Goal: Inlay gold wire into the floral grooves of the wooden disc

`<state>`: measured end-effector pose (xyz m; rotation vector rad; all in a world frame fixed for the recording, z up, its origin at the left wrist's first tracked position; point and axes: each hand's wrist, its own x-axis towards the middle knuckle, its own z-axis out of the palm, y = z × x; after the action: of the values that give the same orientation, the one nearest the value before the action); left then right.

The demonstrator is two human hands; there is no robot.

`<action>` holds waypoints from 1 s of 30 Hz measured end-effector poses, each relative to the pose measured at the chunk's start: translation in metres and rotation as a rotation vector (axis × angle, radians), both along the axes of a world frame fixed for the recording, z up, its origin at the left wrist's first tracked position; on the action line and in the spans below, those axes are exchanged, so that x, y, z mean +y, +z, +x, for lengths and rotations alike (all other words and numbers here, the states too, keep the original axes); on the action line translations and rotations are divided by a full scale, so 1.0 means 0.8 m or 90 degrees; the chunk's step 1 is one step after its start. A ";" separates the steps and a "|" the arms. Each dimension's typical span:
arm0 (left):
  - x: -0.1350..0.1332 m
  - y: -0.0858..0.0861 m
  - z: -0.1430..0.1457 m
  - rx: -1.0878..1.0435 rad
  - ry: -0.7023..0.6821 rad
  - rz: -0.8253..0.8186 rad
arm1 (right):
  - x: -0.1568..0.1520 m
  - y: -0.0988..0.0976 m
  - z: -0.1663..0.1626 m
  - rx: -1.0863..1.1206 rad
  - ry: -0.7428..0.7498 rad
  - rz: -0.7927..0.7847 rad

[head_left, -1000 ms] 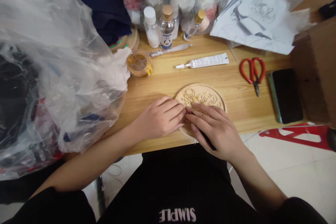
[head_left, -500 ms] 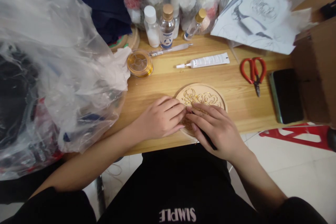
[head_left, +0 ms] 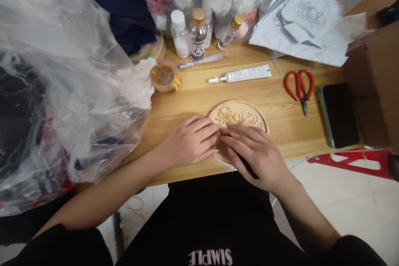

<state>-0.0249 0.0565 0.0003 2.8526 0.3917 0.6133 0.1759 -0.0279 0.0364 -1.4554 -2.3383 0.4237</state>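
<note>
A round wooden plate (head_left: 265, 121) with a raised rim lies near the table's front edge. Gold wire (head_left: 246, 117) is bent into flower-like outlines on its face. My left hand (head_left: 195, 139) rests over the plate's left side, fingers curled and pressed together; what its fingertips pinch, if anything, is hidden. From the right, my right hand (head_left: 257, 149) reaches over the plate, closed around a slim black tool (head_left: 247, 167) that shows between thumb and palm. Both hands' fingertips meet near the plate's middle and cover part of the wire pattern.
Behind the plate lie a white glue tube (head_left: 247, 74), a spool of gold wire (head_left: 166, 77) and a pen (head_left: 202, 61). Red-handled cutters (head_left: 299, 89) and a phone (head_left: 338, 115) are rightward. Bottles (head_left: 198, 35) stand behind; plastic bags (head_left: 102, 91) crowd the left, a cardboard box (head_left: 377, 87) the right.
The camera view has shifted very slightly, so the things at the back appear a little lower. Both hands keep nearly the same pose over the plate.
</note>
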 end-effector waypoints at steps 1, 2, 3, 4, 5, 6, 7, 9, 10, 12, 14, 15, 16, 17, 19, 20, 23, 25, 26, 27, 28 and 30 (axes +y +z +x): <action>0.000 0.000 0.000 0.000 0.000 0.004 | 0.000 0.000 0.000 0.004 -0.003 -0.001; 0.000 0.000 0.000 0.000 0.000 0.008 | 0.000 0.000 -0.001 0.008 -0.008 0.001; 0.000 -0.001 0.000 0.000 -0.001 0.013 | 0.000 -0.001 -0.001 0.013 -0.015 0.005; 0.000 -0.001 0.001 -0.001 -0.001 0.017 | 0.000 -0.001 -0.002 0.018 -0.022 0.009; 0.000 -0.001 0.001 -0.003 -0.001 0.022 | 0.000 -0.001 -0.003 0.023 -0.030 0.011; 0.000 -0.001 0.001 -0.004 -0.002 0.027 | 0.000 -0.002 -0.003 0.028 -0.035 0.009; -0.001 -0.001 0.001 -0.003 -0.002 0.032 | 0.000 -0.003 -0.003 0.032 -0.038 0.006; -0.001 -0.001 0.001 0.000 -0.003 0.042 | 0.000 -0.004 -0.004 0.039 -0.039 -0.001; -0.002 -0.001 0.001 0.002 -0.003 0.046 | 0.000 -0.004 -0.003 0.042 -0.038 -0.003; -0.002 -0.001 0.000 0.004 0.003 0.049 | 0.001 -0.005 -0.003 0.048 -0.037 0.000; -0.003 -0.002 0.000 -0.002 0.010 0.049 | 0.002 -0.005 -0.002 0.047 -0.037 0.001; -0.004 -0.003 0.000 -0.004 0.012 0.048 | 0.003 -0.004 -0.002 0.045 -0.036 0.000; -0.004 -0.004 0.000 -0.008 0.012 0.047 | 0.004 -0.003 -0.002 0.040 -0.033 -0.001; -0.004 -0.004 -0.001 -0.011 0.010 0.046 | 0.004 -0.003 -0.003 0.034 -0.031 -0.002; -0.004 -0.005 -0.001 -0.013 0.007 0.041 | 0.005 -0.001 -0.003 0.021 -0.026 0.000; -0.004 -0.005 -0.001 -0.012 0.008 0.038 | 0.005 -0.001 -0.004 0.014 -0.026 0.003; -0.004 -0.005 0.000 -0.014 0.009 0.037 | 0.005 0.001 -0.007 -0.009 -0.031 0.004; -0.003 -0.005 0.000 -0.019 0.008 0.043 | 0.005 0.001 -0.009 -0.026 -0.036 0.005; -0.003 -0.005 0.000 -0.020 0.006 0.046 | 0.005 0.001 -0.010 -0.032 -0.038 0.006; -0.004 -0.005 0.000 -0.020 0.004 0.050 | 0.004 0.001 -0.012 -0.038 -0.041 0.008; -0.004 -0.005 0.000 -0.020 0.002 0.054 | 0.004 0.002 -0.013 -0.042 -0.043 0.009; -0.004 -0.005 0.000 -0.016 0.000 0.062 | 0.003 0.002 -0.015 -0.047 -0.047 0.011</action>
<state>-0.0250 0.0529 -0.0041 2.9341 0.3677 0.6865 0.1639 -0.0253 0.0378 -1.5687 -2.3293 0.3348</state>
